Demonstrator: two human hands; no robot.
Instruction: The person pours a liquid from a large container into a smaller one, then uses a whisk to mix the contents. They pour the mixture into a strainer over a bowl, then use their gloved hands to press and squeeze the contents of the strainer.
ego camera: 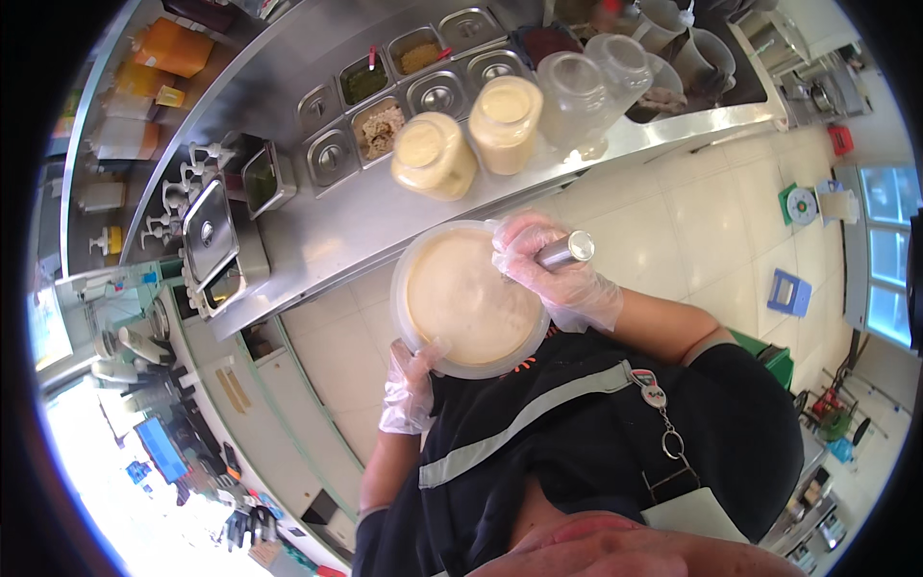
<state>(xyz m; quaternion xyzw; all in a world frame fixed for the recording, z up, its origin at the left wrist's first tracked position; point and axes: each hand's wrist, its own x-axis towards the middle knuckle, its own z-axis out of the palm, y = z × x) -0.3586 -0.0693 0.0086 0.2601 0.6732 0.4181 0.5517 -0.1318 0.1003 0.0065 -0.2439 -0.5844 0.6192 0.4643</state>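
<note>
In front of my chest is a round translucent plastic tub of pale cream-coloured liquid. My left hand, in a clear disposable glove, grips the tub's near left rim, thumb on top. Gloved the same way, my right hand is over the far right side of the tub, closed around the thick metal handle of a utensil. Its lower end is hidden by the hand and the liquid, so I cannot tell its kind.
Beyond the tub runs a stainless steel counter. Along it stand two jars of cream-coloured contents, clear empty jars and inset pans with lids. Pump bottles line the left. A blue stool is on the tiled floor.
</note>
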